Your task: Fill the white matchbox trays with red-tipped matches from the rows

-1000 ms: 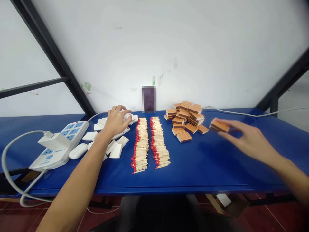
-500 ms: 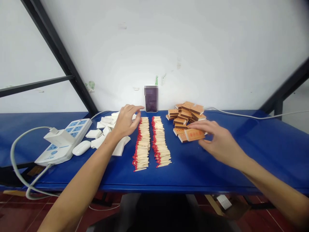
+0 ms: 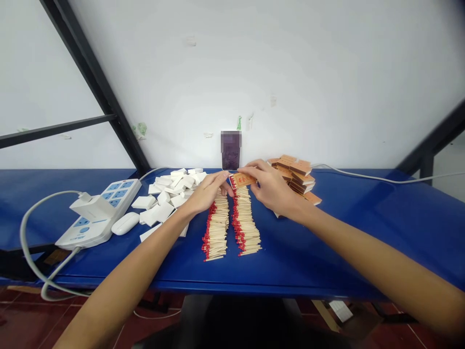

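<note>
Between my two hands is an orange matchbox (image 3: 244,180), held above the far end of the match rows. Its left end shows a white tray edge and red match heads. My right hand (image 3: 271,186) grips the sleeve from the right, fingers on top and thumb below. At the tray end, the fingers of my left hand (image 3: 210,190) close around the box's left edge. Beneath lie two long rows of loose red-tipped matches, a left row (image 3: 217,230) and a right row (image 3: 246,223). My left forearm covers part of the white tray pile (image 3: 160,212).
More orange matchboxes (image 3: 300,167) are heaped at the right, partly behind my right hand. A power strip (image 3: 118,194) with a plugged-in charger (image 3: 90,207) and a white rounded case (image 3: 125,223) sit at the left. A phone-like dark object (image 3: 231,151) leans on the wall.
My right hand has carried the matchbox left from the orange heap to the match rows. My left hand has moved slightly right and down and closed on the box's end.
</note>
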Available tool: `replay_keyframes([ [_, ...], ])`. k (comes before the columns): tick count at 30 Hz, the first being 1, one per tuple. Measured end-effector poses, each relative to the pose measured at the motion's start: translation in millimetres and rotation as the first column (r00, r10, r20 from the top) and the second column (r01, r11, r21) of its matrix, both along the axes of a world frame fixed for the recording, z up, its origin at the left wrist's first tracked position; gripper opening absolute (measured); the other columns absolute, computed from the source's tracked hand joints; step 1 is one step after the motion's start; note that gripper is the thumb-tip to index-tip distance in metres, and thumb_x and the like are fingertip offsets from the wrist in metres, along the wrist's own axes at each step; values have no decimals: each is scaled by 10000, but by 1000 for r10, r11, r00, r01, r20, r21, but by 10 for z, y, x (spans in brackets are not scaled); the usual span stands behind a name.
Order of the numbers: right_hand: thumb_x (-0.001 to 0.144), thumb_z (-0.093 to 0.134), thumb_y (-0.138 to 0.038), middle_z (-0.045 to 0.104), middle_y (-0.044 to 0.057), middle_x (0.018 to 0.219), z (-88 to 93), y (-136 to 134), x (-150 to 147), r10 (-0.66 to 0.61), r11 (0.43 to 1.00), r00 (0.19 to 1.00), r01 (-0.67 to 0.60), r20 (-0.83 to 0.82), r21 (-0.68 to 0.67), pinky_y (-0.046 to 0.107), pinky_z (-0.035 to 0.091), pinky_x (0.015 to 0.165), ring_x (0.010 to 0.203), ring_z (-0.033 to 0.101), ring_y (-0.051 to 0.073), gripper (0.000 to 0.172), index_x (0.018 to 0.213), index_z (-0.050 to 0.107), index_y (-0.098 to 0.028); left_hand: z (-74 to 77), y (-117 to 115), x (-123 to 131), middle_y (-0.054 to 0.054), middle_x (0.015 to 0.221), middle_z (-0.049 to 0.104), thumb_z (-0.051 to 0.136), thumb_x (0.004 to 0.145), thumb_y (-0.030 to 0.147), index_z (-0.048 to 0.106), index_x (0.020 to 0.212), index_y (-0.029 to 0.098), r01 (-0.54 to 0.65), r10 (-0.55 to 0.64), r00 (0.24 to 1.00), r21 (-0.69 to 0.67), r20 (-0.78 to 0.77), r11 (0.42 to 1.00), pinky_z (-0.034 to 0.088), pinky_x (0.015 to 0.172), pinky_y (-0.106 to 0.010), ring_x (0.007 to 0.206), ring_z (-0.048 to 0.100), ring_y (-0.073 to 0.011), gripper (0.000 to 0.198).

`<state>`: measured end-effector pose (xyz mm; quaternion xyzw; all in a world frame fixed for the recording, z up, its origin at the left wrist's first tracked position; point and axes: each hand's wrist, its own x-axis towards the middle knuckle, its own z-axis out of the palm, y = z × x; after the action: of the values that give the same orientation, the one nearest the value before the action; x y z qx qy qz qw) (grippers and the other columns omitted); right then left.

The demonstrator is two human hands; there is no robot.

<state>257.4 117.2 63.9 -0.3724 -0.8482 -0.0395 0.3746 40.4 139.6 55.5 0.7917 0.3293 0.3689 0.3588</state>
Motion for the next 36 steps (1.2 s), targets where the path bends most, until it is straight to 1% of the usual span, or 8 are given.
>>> replay_keyframes([
  [6, 857, 484, -30, 581, 133, 1246, -11, 43, -165, -65, 996, 994, 59, 83, 72, 465, 479, 954, 1100, 566, 282, 499, 1289, 631, -232, 48, 111, -143, -92, 880, 777, 438, 979, 534, 709, 927, 166, -44, 44, 999, -40, -8, 998, 493, 734, -332, 803, 668, -221, 460],
  [9, 855, 614, -166, 534, 139, 1256, 63, 104, -158, -70, 997, 994, 71, 81, -1, 451, 476, 921, 1093, 550, 291, 451, 1301, 618, -227, 18, 183, -214, -85, 921, 766, 487, 963, 516, 714, 924, 160, -130, 130, 992, -4, -5, 992, 498, 795, -342, 842, 659, -220, 424],
  [13, 897, 589, -287, 590, 88, 1037, 192, 241, -116, -49, 993, 995, 58, 87, -102, 387, 480, 865, 948, 590, 244, 297, 1169, 659, -191, -59, 288, -305, -96, 1117, 748, 544, 942, 491, 704, 1105, 154, -221, 222, 975, 57, -13, 974, 493, 907, -366, 1000, 657, -246, 407],
  [16, 950, 499, -346, 611, 113, 1179, 222, 369, -142, -76, 984, 978, 105, 195, -147, 419, 465, 889, 1020, 600, 279, 345, 1227, 639, -196, -120, 347, -354, -107, 1179, 734, 551, 942, 472, 694, 1169, 149, -239, 245, 969, 109, -40, 965, 491, 942, -378, 1058, 653, -260, 420],
  [19, 965, 495, -384, 593, 129, 1346, 203, 535, -211, 43, 962, 965, 30, 260, -271, 442, 441, 950, 1167, 565, 314, 441, 1362, 562, -204, -162, 380, -379, -103, 1191, 731, 520, 964, 453, 688, 1209, 157, -224, 239, 968, 167, -76, 960, 489, 960, -379, 1077, 654, -259, 420],
  [22, 935, 557, -314, 679, 108, 1241, 179, 695, -267, 185, 913, 955, -79, 233, -399, 382, 447, 935, 1091, 611, 262, 428, 1339, 575, -173, -189, 393, -395, -91, 1232, 720, 490, 979, 425, 678, 1253, 176, -205, 234, 965, 214, -118, 955, 498, 963, -373, 1068, 659, -247, 414],
  [27, 876, 658, -246, 707, 107, 1235, 130, 825, -292, 242, 898, 951, -144, 193, -416, 346, 450, 964, 1091, 638, 242, 395, 1257, 646, -142, -228, 403, -406, -93, 1235, 719, 553, 932, 376, 688, 1261, 199, -241, 300, 933, 277, -197, 930, 508, 955, -403, 1089, 648, -271, 397],
  [36, 930, 603, -340, 642, 175, 1325, 141, 813, -406, 131, 902, 881, 84, 454, -423, 388, 407, 1028, 1220, 577, 302, 458, 1323, 641, -106, -223, 431, -436, -92, 1078, 769, 551, 923, 351, 720, 1232, 194, -218, 325, 877, 310, -354, 925, 508, 903, -398, 916, 691, -265, 386],
])
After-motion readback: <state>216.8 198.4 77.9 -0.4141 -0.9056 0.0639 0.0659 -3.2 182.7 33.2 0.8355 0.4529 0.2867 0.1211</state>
